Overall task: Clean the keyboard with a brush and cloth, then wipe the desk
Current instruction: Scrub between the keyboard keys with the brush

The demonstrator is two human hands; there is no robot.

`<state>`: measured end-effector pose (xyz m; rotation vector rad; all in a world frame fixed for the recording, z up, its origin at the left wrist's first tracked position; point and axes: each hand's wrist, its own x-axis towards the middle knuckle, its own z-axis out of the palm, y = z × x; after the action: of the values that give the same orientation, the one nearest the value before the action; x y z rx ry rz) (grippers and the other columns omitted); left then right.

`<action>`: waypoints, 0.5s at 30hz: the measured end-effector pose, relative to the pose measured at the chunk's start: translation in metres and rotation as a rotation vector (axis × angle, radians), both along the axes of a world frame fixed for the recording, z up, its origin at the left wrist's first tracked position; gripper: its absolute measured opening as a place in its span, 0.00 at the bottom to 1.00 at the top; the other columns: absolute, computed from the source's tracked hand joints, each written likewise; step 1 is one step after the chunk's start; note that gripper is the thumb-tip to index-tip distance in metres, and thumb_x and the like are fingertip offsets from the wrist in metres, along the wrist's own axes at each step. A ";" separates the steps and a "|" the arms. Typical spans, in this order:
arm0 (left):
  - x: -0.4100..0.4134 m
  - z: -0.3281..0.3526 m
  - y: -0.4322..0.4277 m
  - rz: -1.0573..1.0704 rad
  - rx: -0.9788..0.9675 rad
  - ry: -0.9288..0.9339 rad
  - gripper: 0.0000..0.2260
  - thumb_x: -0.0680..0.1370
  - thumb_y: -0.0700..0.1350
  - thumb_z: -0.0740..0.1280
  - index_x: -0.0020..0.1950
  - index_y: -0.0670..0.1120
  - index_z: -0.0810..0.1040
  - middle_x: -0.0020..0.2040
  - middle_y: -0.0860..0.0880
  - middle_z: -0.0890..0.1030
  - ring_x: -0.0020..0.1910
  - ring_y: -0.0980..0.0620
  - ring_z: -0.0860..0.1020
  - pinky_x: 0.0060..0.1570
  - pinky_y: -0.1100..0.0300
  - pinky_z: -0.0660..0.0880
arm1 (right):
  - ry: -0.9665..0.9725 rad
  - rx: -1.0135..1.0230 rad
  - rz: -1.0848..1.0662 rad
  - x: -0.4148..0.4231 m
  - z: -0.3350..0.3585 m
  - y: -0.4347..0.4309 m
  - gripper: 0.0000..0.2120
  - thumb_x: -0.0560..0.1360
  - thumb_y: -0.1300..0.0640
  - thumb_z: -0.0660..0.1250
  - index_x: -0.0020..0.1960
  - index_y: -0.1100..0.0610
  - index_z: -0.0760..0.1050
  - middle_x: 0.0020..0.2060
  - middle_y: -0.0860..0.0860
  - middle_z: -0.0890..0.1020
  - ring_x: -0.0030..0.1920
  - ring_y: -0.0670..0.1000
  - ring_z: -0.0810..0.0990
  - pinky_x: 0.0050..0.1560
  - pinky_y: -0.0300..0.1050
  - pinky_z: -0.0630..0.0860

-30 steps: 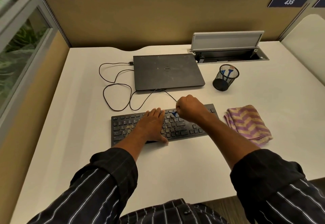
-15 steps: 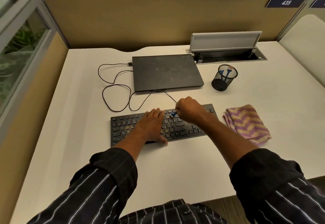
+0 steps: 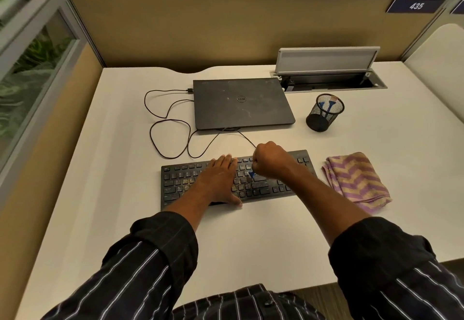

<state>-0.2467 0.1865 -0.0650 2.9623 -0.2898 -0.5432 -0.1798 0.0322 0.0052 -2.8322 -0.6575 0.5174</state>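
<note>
While fisted, right hand (image 3: 270,160) presses brush (image 3: 251,174) onto keyboard (image 3: 175,181).

Brush (image 3: 251,174) mostly hidden in closed right hand (image 3: 270,160); only a small blue bit shows below the fist, bristles too blurred to make out. Left hand (image 3: 221,178) lies flat, covers mid keys of keyboard (image 3: 180,181). Key legends unreadable. R forearm hides keyboard's right part. Blue-handled items in mesh cup (image 3: 324,114) indistinct thru mesh. Both sleeves cut off by bottom edge.

Black keyboard (image 3: 200,181), purple-and-tan zigzag cloth (image 3: 356,179), white desk (image 3: 251,239).
</note>
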 end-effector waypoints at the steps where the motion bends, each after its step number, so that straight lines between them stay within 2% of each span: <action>1: 0.000 0.000 0.001 0.000 -0.004 -0.006 0.60 0.67 0.71 0.72 0.82 0.42 0.43 0.83 0.42 0.45 0.81 0.43 0.45 0.79 0.46 0.46 | -0.003 0.011 -0.005 0.001 0.002 0.001 0.06 0.75 0.60 0.67 0.44 0.63 0.81 0.38 0.56 0.83 0.39 0.54 0.82 0.43 0.48 0.81; 5: -0.001 -0.002 0.002 0.002 -0.018 -0.014 0.60 0.67 0.71 0.72 0.82 0.42 0.43 0.83 0.42 0.45 0.81 0.44 0.45 0.79 0.47 0.45 | -0.025 0.073 -0.006 0.002 0.003 0.007 0.09 0.75 0.62 0.64 0.42 0.63 0.82 0.37 0.56 0.83 0.37 0.54 0.81 0.40 0.46 0.79; 10: -0.002 -0.002 0.003 0.008 -0.027 -0.010 0.60 0.67 0.71 0.72 0.82 0.42 0.43 0.83 0.43 0.44 0.81 0.45 0.44 0.79 0.49 0.44 | -0.003 0.010 0.045 -0.002 -0.004 0.007 0.06 0.75 0.60 0.65 0.45 0.62 0.80 0.40 0.57 0.82 0.38 0.53 0.79 0.41 0.46 0.78; 15: -0.001 -0.003 0.004 0.006 -0.029 -0.019 0.60 0.67 0.71 0.72 0.82 0.42 0.43 0.83 0.43 0.45 0.82 0.45 0.45 0.79 0.48 0.44 | -0.029 0.072 0.004 0.003 0.000 0.009 0.09 0.75 0.62 0.64 0.46 0.63 0.83 0.40 0.56 0.84 0.38 0.54 0.82 0.44 0.48 0.82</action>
<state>-0.2479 0.1905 -0.0678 2.9409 -0.2878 -0.5065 -0.1769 0.0409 0.0055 -2.7761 -0.6726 0.4452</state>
